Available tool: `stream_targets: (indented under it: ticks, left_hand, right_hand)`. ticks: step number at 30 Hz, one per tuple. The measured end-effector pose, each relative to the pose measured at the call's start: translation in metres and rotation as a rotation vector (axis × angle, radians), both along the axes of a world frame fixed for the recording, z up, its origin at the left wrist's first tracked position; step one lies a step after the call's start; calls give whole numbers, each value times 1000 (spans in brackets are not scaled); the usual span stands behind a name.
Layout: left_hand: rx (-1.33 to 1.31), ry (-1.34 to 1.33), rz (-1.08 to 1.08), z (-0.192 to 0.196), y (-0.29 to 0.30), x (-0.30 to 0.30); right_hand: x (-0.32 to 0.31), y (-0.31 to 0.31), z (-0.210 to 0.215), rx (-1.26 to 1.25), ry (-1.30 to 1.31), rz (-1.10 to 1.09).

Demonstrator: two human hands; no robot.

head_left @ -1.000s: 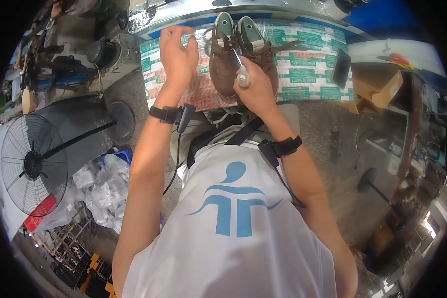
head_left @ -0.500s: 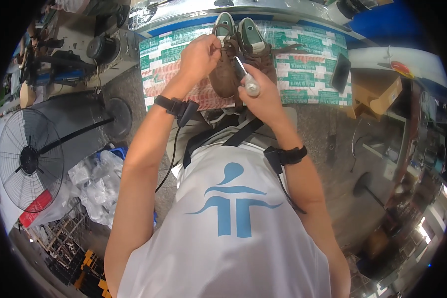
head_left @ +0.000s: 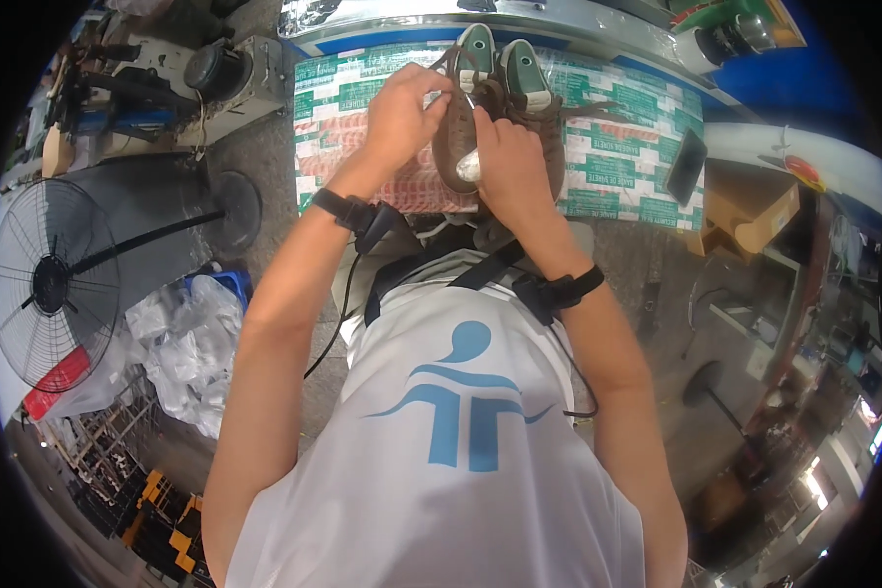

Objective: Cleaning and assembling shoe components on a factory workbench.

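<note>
Two shoes: a pair of brown shoes [head_left: 500, 108] with green insoles lies side by side at the far middle of the surface [head_left: 617, 167], toes toward the person, brown laces trailing to the right.
Two hands: both are raised over the left shoe of the pair, close together and nearly touching.
Left hand: the left hand [head_left: 402, 113] is curled, its fingertips pinched at the shoe's lacing; what it pinches is too small to make out.
Right hand: the right hand [head_left: 513, 167] is closed around one small whitish tool [head_left: 468, 169], whose pale end shows at the thumb side; the hand rests against the shoe's upper.
Two wrist straps: one black band on each wrist, the left one [head_left: 338, 208] with a dark cable hanging down from it.
Surface cover: one sheet of green, white and red printed paper [head_left: 343, 108] is spread under the shoes.
One phone: a dark phone [head_left: 685, 167] lies on the right part of the surface, well apart from the shoes.
One fan: a black standing fan [head_left: 54, 284] is on the floor to the person's left.
One box: an open cardboard box [head_left: 750, 211] sits to the right of the surface.
</note>
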State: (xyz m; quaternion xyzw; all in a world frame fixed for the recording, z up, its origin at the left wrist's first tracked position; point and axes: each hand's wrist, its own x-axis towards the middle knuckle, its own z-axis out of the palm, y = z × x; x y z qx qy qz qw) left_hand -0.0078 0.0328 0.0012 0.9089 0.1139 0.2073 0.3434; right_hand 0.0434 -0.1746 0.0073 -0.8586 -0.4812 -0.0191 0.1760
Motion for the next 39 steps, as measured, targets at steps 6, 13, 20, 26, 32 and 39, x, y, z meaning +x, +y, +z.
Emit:
stream_targets:
  ticks: [6, 13, 20, 26, 32, 39]
  left_hand:
    - [-101, 31, -7, -7, -3, 13]
    - [-66, 58, 6, -13, -2, 14]
    - [-112, -38, 20, -15, -13, 11]
    - [-146, -26, 45, -12, -17, 9]
    - [-57, -41, 19, -8, -18, 9]
    - [-80, -33, 36, -6, -22, 13]
  right_hand:
    - [18, -7, 25, -183, -179, 186]
    - [36, -7, 36, -279, -289, 337]
    - [54, -9, 27, -226, -618, 352]
    - [64, -9, 32, -265, -559, 435]
    - [72, -14, 33, -210, -639, 412]
    - [34, -19, 42, -85, -255, 217]
